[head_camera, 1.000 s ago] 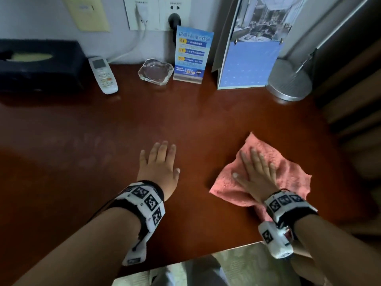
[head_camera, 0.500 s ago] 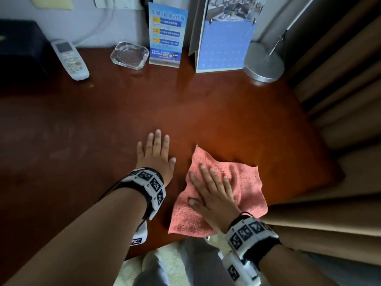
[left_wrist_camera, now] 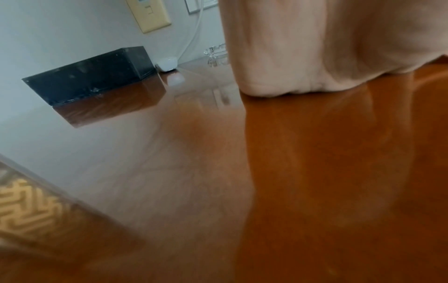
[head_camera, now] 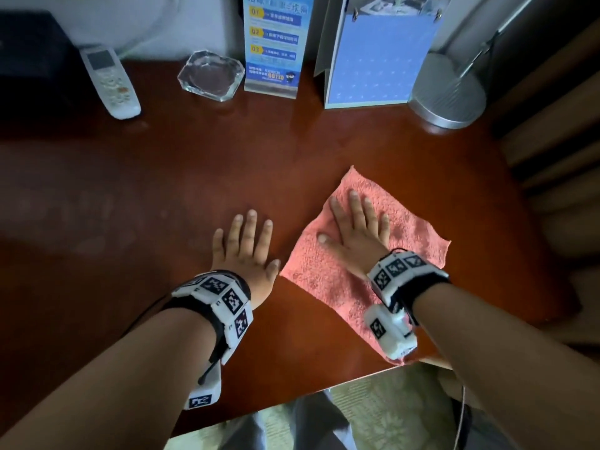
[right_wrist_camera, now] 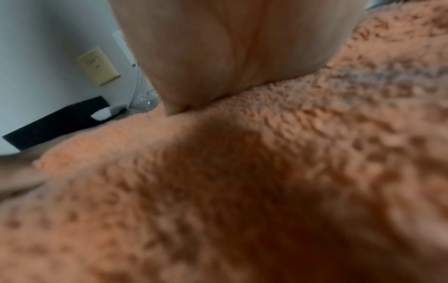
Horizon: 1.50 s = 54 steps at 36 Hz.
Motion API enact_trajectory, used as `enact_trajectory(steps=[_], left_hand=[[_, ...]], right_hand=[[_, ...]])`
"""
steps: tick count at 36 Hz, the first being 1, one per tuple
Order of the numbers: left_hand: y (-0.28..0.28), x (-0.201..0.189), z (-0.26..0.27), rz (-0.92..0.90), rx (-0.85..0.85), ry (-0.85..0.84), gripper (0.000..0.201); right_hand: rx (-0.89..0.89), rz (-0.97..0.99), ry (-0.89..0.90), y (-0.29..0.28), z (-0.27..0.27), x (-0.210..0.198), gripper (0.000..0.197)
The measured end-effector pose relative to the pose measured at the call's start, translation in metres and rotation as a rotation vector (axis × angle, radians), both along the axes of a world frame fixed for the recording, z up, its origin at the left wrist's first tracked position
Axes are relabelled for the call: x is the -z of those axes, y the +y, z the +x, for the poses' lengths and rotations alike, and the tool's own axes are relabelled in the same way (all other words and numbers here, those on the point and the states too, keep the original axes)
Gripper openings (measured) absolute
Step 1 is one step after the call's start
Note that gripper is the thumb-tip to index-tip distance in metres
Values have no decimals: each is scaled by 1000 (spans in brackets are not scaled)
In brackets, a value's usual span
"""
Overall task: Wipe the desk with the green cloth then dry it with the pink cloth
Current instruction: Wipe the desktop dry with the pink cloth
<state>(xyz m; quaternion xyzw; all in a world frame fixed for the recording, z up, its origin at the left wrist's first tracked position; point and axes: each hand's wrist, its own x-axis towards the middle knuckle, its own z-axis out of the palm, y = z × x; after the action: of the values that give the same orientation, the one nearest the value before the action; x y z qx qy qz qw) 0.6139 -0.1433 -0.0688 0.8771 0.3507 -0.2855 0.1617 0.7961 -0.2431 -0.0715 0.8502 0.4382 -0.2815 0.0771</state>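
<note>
I'm pressing my right hand [head_camera: 354,232], fingers spread flat, onto the pink cloth [head_camera: 409,222], which is lying directly under them (undried desk [head_camera: 130,196] stretching leftward); my left hand [head_camera: 246,245] is resting flat beside it.

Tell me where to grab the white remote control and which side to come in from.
Take the remote control across its long narrow body, near the middle, coming from above with the left hand, which lies flat on the desk and is the nearer one. It lies flat, face up, both long edges exposed; the black box sits beside its far end.
</note>
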Motion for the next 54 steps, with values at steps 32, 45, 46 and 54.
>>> enact_trajectory(steps=[32, 45, 46, 54], left_hand=[[-1, 36, -16, 136, -12, -351, 64], [-2, 41, -16, 213, -7, -409, 64], [-2, 41, -16, 209, -13, -408, 64], [-1, 43, -16, 245, -13, -430, 65]], right_hand=[[-187, 47, -47, 176, 65, 0, 75], [-292, 6, -76, 40, 71, 5, 72], [-297, -17, -41, 35, 76, 3, 76], [-68, -31, -110, 101, 120, 0, 76]])
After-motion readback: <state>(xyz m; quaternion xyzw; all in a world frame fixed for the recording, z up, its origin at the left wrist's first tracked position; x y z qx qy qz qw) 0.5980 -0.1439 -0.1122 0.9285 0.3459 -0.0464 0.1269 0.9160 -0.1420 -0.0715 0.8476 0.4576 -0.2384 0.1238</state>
